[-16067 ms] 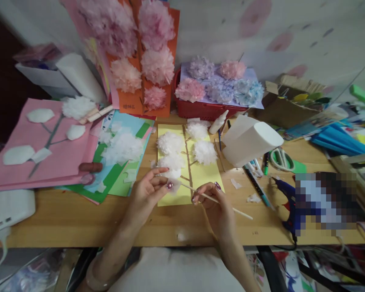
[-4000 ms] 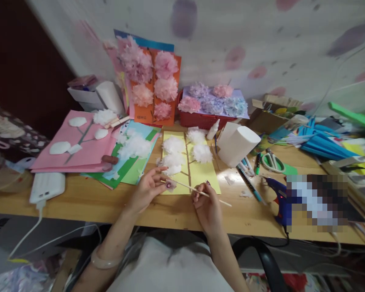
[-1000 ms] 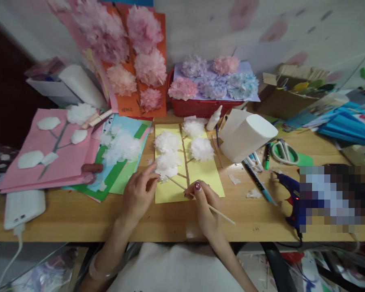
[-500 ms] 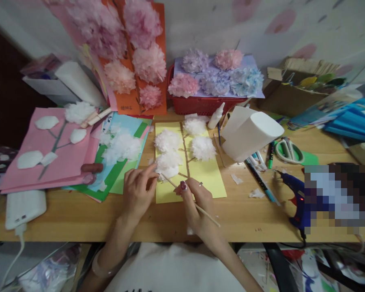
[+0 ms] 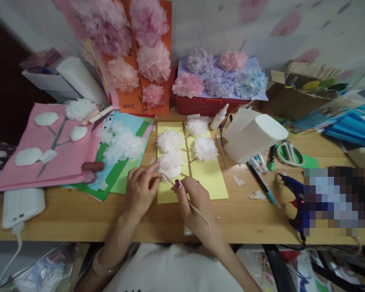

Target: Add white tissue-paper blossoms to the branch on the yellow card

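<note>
Here, the fingers of the right hand [image 5: 197, 202] are closed around a thin pale stick [image 5: 200, 213], which slants down to its tip at the lower edge of a fluffy white flower [image 5: 170, 161]. The left hand [image 5: 142, 187] has its fingers curled at that same edge; whether they pinch anything cannot be told. The flower sits on the left side of a yellow sheet [image 5: 212, 184], below another white one, with two more across a brown stem [image 5: 187, 148]. Under the sheet is the wooden surface [image 5: 158, 228]. Leftward lie green and blue sheets [image 5: 114, 176], then a pink sheet [image 5: 71, 162]; rightward, scissors [image 5: 289, 152] and a blue glue gun [image 5: 296, 190]. Behind stands a red basket [image 5: 197, 106].
</note>
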A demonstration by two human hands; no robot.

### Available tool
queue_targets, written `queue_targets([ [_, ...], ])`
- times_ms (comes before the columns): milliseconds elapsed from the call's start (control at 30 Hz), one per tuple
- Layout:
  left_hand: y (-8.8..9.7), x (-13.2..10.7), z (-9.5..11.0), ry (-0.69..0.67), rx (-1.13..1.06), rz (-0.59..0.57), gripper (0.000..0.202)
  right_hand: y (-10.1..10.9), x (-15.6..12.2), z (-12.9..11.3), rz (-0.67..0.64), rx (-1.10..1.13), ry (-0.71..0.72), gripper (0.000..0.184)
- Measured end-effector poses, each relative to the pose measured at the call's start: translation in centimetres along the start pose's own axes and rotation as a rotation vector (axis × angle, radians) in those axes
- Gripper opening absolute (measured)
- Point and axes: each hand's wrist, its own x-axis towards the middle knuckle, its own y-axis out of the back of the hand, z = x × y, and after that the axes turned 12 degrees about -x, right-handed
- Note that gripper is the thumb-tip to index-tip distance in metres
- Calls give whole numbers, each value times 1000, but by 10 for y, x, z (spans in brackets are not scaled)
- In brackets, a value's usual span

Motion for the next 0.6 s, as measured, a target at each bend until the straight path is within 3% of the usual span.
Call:
queue_targets([
  [200, 4, -1, 3, 38, -50, 0, 38, -3, 3, -5, -4, -67, 6, 28],
  [367, 14, -6, 4, 71, -103, 110, 42, -7, 5, -14, -16, -198, 53, 28],
  [600, 15, -9, 0, 123, -136, 145, 30, -15, 5, -22, -97, -332, 101, 23],
])
